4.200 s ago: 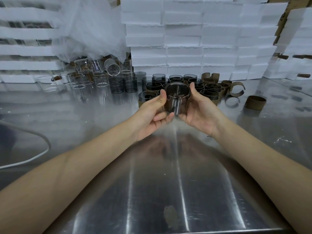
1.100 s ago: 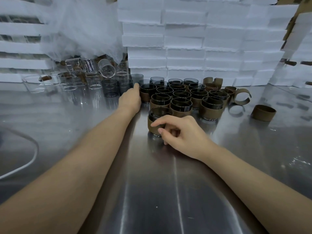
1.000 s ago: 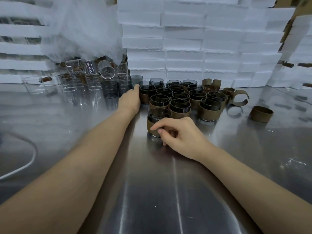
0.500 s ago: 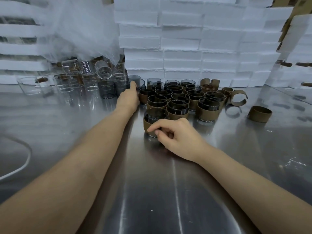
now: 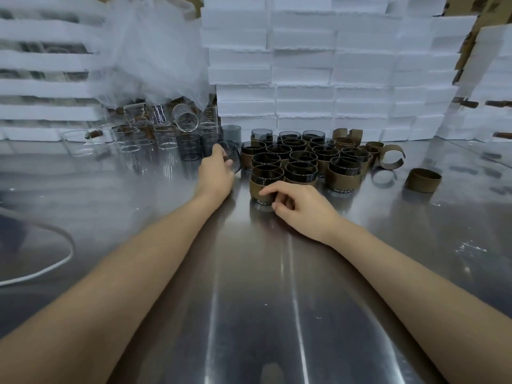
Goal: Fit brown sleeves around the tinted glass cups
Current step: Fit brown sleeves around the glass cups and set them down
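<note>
At table (image 5: 277,300), left hand (image 5: 216,176) grips cup (image 5: 232,156).

Both forearms reach forward. The left grip (image 5: 217,173) curls round a tilted glass cup (image 5: 234,157); the right grip (image 5: 302,209), fingers bent, pinches a sleeved cup (image 5: 260,185).

Glossy brushed-metal table (image 5: 277,314), matt brown paper-like sleeves (image 5: 423,180), smooth tinted glass cups (image 5: 300,171), rough-edged white foam slabs (image 5: 304,65)

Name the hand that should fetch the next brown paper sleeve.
Right. The loose brown paper sleeve lies on that side; the left hand grips a bare tinted glass cup, the right hand only pinches a finished sleeved cup.
</note>
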`<state>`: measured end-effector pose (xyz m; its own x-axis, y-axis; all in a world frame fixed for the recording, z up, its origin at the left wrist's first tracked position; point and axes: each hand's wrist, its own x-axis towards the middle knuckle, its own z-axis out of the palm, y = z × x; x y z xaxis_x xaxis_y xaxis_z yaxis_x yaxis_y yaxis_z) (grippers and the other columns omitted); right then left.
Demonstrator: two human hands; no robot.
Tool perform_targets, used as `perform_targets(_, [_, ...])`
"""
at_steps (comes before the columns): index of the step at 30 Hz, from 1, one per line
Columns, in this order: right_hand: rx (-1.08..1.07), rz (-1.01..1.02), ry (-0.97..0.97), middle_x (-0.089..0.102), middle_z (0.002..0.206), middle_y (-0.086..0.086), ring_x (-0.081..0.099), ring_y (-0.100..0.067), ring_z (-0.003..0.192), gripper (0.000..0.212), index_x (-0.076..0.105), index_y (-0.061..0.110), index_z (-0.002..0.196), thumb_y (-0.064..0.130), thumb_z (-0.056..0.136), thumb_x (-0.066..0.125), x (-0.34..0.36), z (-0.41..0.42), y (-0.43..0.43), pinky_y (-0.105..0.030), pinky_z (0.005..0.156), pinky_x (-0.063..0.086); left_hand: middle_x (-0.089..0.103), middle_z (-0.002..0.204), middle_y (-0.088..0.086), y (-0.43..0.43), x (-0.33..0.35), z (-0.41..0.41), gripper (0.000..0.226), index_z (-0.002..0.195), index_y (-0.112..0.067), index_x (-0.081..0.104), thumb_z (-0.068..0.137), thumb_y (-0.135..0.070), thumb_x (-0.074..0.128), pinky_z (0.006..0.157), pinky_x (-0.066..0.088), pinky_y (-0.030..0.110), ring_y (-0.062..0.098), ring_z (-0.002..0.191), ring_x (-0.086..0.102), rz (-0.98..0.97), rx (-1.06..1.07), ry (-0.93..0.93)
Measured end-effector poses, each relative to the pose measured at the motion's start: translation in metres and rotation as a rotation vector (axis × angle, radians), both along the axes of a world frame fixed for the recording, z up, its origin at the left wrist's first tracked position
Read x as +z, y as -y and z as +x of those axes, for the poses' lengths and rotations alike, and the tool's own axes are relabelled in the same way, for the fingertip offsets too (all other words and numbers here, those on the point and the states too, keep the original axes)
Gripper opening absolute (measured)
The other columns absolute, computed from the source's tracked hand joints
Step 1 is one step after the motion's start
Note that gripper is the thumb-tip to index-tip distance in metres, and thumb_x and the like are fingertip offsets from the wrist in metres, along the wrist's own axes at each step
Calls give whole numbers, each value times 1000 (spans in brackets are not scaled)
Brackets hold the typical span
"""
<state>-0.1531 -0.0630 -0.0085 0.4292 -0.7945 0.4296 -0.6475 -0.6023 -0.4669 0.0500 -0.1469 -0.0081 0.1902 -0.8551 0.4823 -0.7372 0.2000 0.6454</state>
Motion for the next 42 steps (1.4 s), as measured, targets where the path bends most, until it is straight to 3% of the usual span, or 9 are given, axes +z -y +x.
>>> perform_targets(2, [9, 9, -20, 58, 83, 17, 52, -3, 78, 38, 60, 37, 119, 15, 88, 57, -1, -1, 1, -34, 76, 50, 61, 86, 12, -16, 0, 2, 7, 104, -10, 44, 99, -7, 48, 73, 54, 45, 31, 78, 62, -36, -75, -106])
perform_targets(6, [-8, 43, -156, 54, 111, 5, 47, -14, 111, 50, 47, 28, 140, 22, 91, 58, -2, 1, 4, -33, 100, 38, 60, 65, 4, -49, -2, 1, 4, 100, -12, 42, 101, -9, 45, 50, 46, 22, 14, 47, 55, -260, -165, -272])
perform_targets(10, [-44, 147, -170, 46, 143, -1, 40, -17, 132, 62, 29, 25, 151, 28, 95, 56, 0, 1, 3, -26, 109, 30, 58, 59, -1, -72, 5, -15, 10, 98, -16, 43, 100, -8, 48, 49, 41, 17, 5, 42, 49, -412, -278, -294])
perform_targets(16, [-6, 205, 398, 61, 117, 7, 68, -12, 94, 91, 16, 30, 152, 9, 83, 71, 3, -5, -1, -37, 89, 55, 69, 73, 7, -92, 7, -25, 14, 104, 1, 59, 93, -4, 53, 56, 53, 34, 21, 60, 63, -492, -468, 246])
perform_targets(19, [31, 160, 522, 64, 108, 16, 68, -9, 97, 89, 23, 36, 147, 6, 80, 73, 4, -8, -2, -28, 84, 55, 73, 90, 9, -98, 10, -31, 33, 110, -1, 62, 94, -20, 40, 59, 55, 44, 32, 75, 68, -477, -499, 405])
perform_targets(22, [15, 112, 601, 62, 113, 10, 67, -9, 96, 69, 40, 30, 131, 2, 78, 73, 9, -9, -4, -28, 81, 54, 66, 95, 3, -98, 7, -40, 33, 125, -13, 46, 98, -32, 51, 67, 55, 45, 29, 76, 65, -366, -493, 218])
perform_targets(27, [30, 133, 647, 61, 109, 8, 67, -6, 94, 67, 39, 32, 119, -3, 75, 76, 11, -13, -6, -23, 81, 55, 36, 132, -4, -95, -2, -54, 80, 150, -32, 9, 91, -52, 58, 94, 53, 36, 11, 108, 59, -44, -584, -103])
perform_targets(32, [74, 192, 571, 58, 114, -4, 63, -15, 102, 74, 33, 22, 121, -8, 71, 78, 8, -10, -5, -25, 88, 53, 37, 149, 0, -92, 2, -49, 84, 150, -20, 28, 81, -52, 67, 104, 48, 43, 14, 133, 47, 102, -785, -242])
perform_targets(42, [166, 303, 653, 64, 114, 7, 63, -7, 105, 81, 51, 24, 129, -5, 58, 75, 14, -10, -11, -26, 82, 54, 41, 138, -7, -92, 1, -46, 62, 149, -16, 35, 93, -27, 59, 87, 52, 28, 14, 120, 53, 37, -810, -282])
